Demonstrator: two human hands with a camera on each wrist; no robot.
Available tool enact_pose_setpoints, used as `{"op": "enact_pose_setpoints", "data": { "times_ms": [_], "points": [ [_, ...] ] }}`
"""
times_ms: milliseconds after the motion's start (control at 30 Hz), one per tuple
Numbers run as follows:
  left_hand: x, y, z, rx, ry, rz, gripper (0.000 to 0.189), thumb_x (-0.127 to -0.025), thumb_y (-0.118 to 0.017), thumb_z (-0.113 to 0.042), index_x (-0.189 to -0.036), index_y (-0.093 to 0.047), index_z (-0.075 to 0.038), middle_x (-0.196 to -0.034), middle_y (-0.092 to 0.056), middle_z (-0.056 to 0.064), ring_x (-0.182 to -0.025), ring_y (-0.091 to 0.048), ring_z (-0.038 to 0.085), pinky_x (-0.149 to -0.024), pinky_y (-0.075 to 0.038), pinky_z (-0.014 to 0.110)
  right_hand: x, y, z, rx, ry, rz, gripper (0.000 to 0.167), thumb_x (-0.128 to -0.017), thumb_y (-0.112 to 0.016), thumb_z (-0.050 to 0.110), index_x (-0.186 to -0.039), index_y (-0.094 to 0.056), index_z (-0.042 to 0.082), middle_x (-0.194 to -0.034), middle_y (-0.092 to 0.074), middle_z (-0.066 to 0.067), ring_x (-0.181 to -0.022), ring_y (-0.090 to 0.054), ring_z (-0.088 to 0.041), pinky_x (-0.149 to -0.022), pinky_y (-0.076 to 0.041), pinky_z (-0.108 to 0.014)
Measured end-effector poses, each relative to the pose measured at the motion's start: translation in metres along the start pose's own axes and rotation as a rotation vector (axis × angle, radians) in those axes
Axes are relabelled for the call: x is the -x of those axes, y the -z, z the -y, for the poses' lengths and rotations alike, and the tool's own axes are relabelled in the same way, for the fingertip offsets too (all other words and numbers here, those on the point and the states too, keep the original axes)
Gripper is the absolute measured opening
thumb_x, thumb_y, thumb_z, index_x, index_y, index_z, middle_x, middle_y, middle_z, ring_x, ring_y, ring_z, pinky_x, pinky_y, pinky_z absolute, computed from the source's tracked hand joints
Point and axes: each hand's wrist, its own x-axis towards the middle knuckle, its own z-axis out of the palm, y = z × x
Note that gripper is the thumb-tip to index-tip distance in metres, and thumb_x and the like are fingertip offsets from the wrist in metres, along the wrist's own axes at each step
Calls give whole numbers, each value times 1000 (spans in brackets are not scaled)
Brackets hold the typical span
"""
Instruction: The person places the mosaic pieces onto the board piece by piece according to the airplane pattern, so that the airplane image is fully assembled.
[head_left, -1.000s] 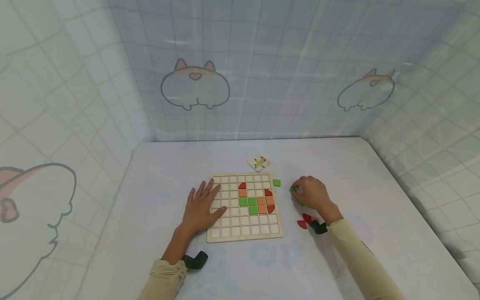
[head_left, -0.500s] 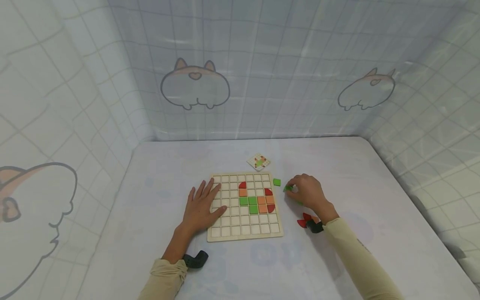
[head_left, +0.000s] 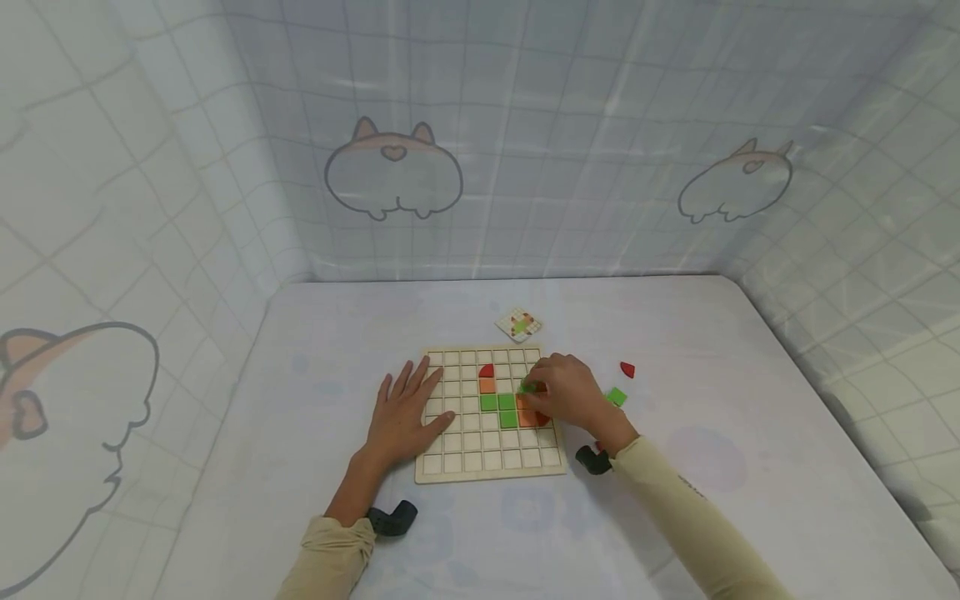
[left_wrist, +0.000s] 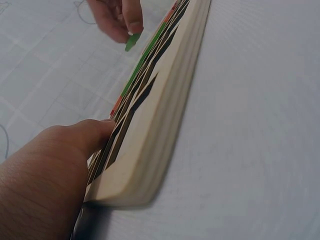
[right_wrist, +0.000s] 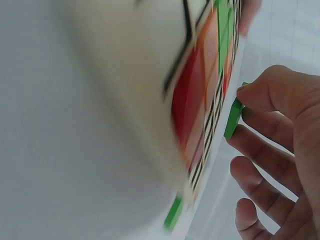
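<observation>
Tile (right_wrist: pixel 233 119), green, sits between thumb (right_wrist: pixel 274 89) and fingertips (right_wrist: pixel 245 137) of the right hand (head_left: pixel 568 392).

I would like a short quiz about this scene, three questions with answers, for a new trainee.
1. The right hand pinches: (a) a red piece, (b) a green piece, (c) an orange piece.
2. True or false: the left hand is apart from the gridded board.
3. Fill in: the small patterned card lies past the board's ___ edge (near or far).
Key: 1. b; 2. false, it rests on the board; 3. far.
</observation>
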Motion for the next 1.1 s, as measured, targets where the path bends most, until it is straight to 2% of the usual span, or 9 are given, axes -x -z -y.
{"op": "enact_pose_setpoints", "data": {
  "times_ms": [100,200,367,533,767,967,1100],
  "points": [
    [0,1,-1,6,-5,-1,77,-92,-54,-57,-154,-35,-17,-163,-18,6,-149,-9,31,-115,-4,57,-4,-8,12,-8,108,-11,8,-79,-80,21,-86,-79,17,-85,-70,8,-78,-59,-11,-68,-48,-29],
    [0,0,-1,4,-8,0,77,-92,-54,-58,-154,-35,-17,-163,-18,6,-149,-10,31,-115,-4,57,-6,-16,24,-6,177,-6,7,-79,-78,18,-86,-79,19,-86,-70,9,-79,-59,-10,-70,-48,-28],
    [-1,-1,-1,-6,-12,-2,77,-93,-52,-60,-154,-35,-17,-163,-18,5,-148,-11,31,-115,-5,57,-7,-25,39,-10,224,34,5,-79,-79,21,-85,-78,21,-88,-68,11,-82,-60,-10,-71,-48,-29],
    [-2,0,-1,-11,-10,5,77,-93,-52,-60,-155,-34,-17,-163,-18,5,-148,-11,31,-115,-5,57,-6,-27,42,25,261,60,5,-82,-78,19,-85,-79,22,-88,-67,11,-79,-59,-9,-67,-45,-27],
    [0,2,-2,-13,-3,0,78,-92,-55,-58,-154,-35,-17,-162,-19,7,-148,-11,32,-115,-5,58,1,-22,32,27,218,77,6,-84,-77,17,-86,-80,22,-86,-65,11,-81,-51,-11,-70,-42,-27],
    [0,-1,-1,-14,-2,2,78,-91,-56,-58,-154,-35,-17,-163,-18,7,-148,-10,33,-115,-5,58,17,-13,15,-64,155,56,5,-84,-77,15,-83,-78,20,-84,-63,11,-79,-48,-10,-71,-41,-28],
    [-1,0,-1,-11,-2,-1,78,-91,-56,-57,-154,-35,-17,-163,-18,6,-148,-11,32,-115,-5,58,29,-5,4,-78,100,44,6,-83,-79,14,-85,-77,20,-82,-63,13,-78,-50,-9,-72,-44,-29]
  ]
}}
